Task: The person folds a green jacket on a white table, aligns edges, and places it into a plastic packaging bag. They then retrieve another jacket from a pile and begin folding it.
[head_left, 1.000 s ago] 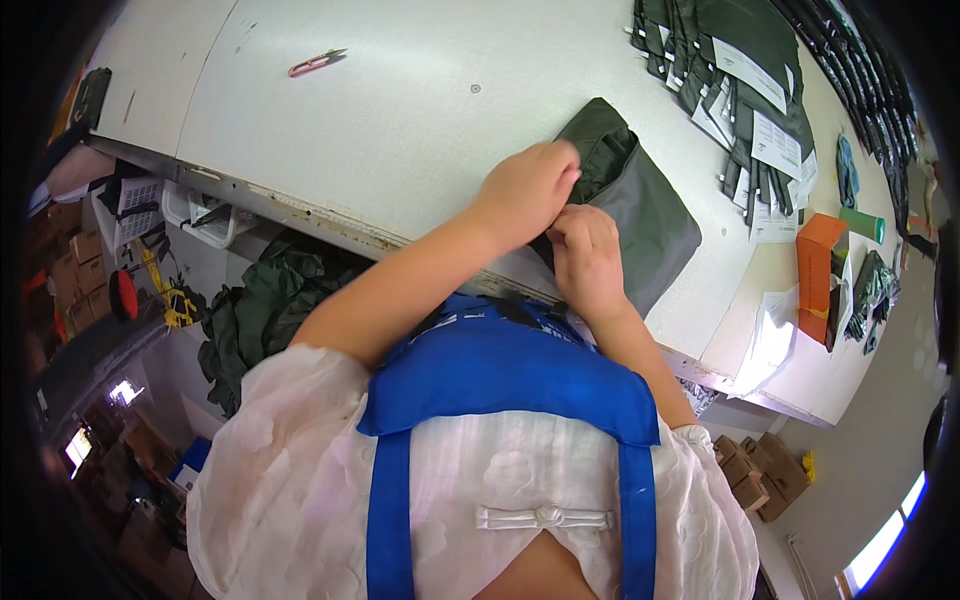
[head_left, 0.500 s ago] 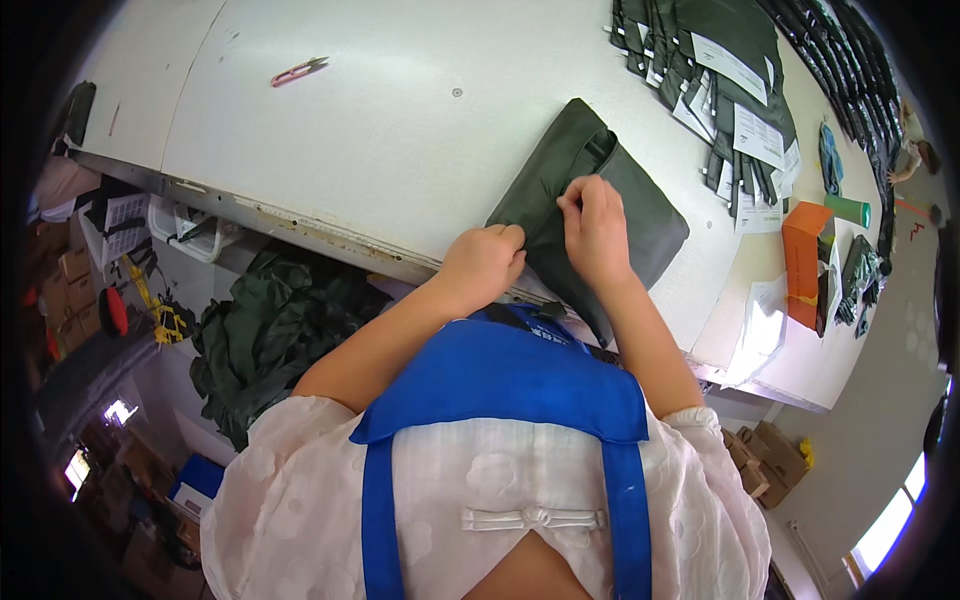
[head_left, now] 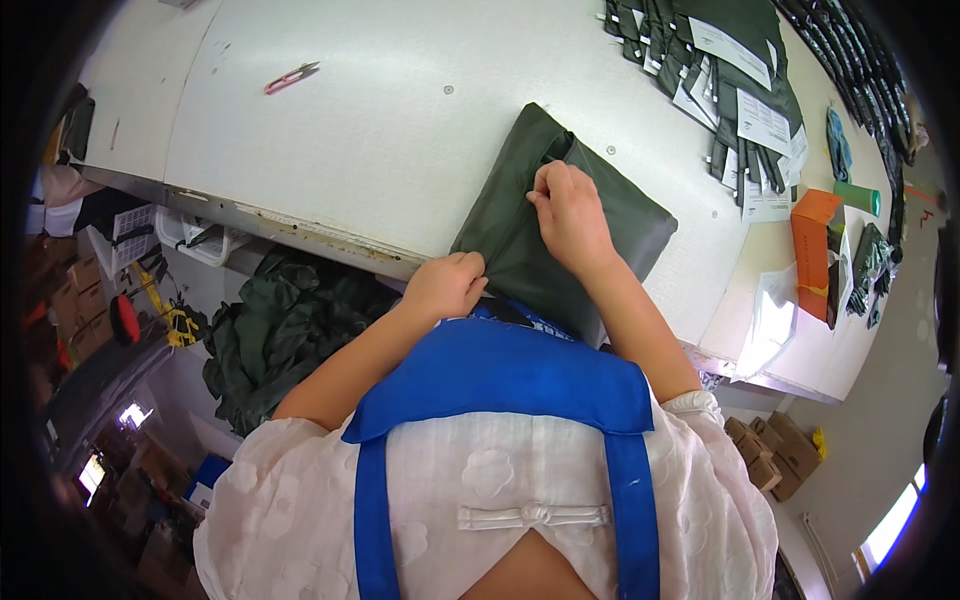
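A dark green fabric bag [head_left: 632,218], flat and roughly square, lies aslant at the table's near edge in front of me. A seam or slit with a dark gap at its far end runs across its upper face. My left hand [head_left: 443,284] is closed on the bag's near left corner, at the table edge. Over the slit, my right hand [head_left: 572,217] has its thumb and fingers pinched together at the fabric. Whatever lies right under those fingertips is hidden.
Pink-handled thread snips [head_left: 292,78] lie at the far left of the white table [head_left: 340,150]. Stacked dark green pieces with white labels [head_left: 735,95] are at the back right, near an orange box [head_left: 815,250]. Crumpled green fabric [head_left: 285,325] sits below the table edge.
The bag has shifted left and towards me, now lying flatter. Both hands have moved left with it, the left one also nearer to me. The right hand still pinches near the slit.
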`<state>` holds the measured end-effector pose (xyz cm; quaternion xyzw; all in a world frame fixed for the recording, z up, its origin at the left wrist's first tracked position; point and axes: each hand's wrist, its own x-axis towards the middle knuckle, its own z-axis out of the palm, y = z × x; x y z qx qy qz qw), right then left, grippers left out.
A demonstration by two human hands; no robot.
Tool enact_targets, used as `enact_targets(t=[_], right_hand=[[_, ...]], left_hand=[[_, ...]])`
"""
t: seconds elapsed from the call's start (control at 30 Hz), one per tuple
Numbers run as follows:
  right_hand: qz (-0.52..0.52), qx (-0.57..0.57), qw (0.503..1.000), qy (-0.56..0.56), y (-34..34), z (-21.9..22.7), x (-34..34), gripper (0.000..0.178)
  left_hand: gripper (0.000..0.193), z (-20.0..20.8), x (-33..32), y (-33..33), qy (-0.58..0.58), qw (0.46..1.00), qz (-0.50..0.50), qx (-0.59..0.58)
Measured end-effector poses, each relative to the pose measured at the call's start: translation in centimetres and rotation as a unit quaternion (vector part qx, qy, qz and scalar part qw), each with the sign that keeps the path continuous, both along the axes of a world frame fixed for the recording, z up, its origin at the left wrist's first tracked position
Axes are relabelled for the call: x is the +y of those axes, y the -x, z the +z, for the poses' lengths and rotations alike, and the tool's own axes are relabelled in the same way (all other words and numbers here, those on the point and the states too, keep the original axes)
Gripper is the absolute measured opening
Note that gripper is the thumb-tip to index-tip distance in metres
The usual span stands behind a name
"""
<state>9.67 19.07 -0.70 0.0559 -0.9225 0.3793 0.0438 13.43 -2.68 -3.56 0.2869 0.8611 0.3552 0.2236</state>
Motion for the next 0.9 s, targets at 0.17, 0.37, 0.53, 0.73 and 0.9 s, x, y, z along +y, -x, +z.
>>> enact_targets(t=[0.17,0.37,0.53,0.73,0.9], right_hand=[[-0.022,-0.033,0.999,-0.008,2.6,0.1,3.5,0.033],[-0.033,-0.382,0.923,0.041,5.3,-2.5,8.1,0.069],[-0.062,-0.223,0.971,0.058,1.6,-1.8,7.7,0.053],[-0.099,-0.104,0.99,-0.006,1.1,-2.3,7.5,0.061],[-0.068,-0.091,0.97,-0.215,-4.2,0.3,5.0,0.091]], left_hand=[[0.02,-0.5,-1.0,1.4,-0.019,0.993,0.053,-0.104],[0.042,-3.0,4.7,9.0,-0.159,0.884,0.294,-0.327],[0.062,-0.1,7.2,7.8,-0.337,0.788,0.168,-0.487],[0.072,0.8,8.6,8.5,-0.177,0.914,0.156,-0.329],[0.069,-0.3,8.3,8.1,-0.119,0.948,0.173,-0.24]])
